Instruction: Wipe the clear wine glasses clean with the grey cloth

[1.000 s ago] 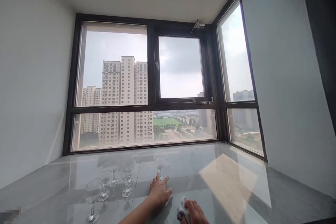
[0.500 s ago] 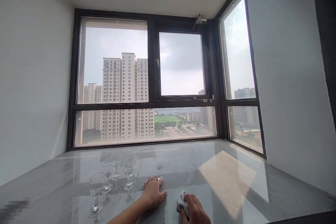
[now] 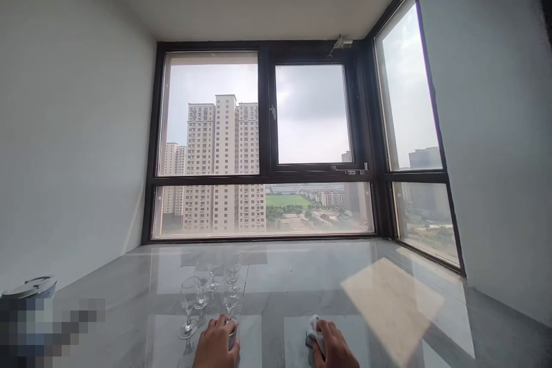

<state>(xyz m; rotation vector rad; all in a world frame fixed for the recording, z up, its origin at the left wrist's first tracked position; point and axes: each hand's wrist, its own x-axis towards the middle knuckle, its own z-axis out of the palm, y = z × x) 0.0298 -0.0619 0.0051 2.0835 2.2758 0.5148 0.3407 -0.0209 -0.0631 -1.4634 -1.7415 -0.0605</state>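
My left hand point(image 3: 217, 342) is closed low around the foot of a clear stemmed glass point(image 3: 231, 299), which stands upright on the grey tiled surface point(image 3: 271, 287). The hand hides most of the foot. Close by on the left stands another stemmed glass point(image 3: 188, 296), with more behind it. In my right hand point(image 3: 334, 348) a crumpled white cloth point(image 3: 314, 328) is gripped between thumb and fingers, low over the surface, well to the right of the glasses.
Several upright stemmed glasses point(image 3: 200, 287) cluster left of centre. A dark-framed window point(image 3: 267, 180) borders the surface at the back and right. A sunlit patch point(image 3: 392, 305) lies on the right. At far left is a partly blurred object with a pale top point(image 3: 32, 286).
The glass that stood alone on the right is now among the others, carried left by my left hand. My right hand keeps the cloth. The camera view has shifted left.
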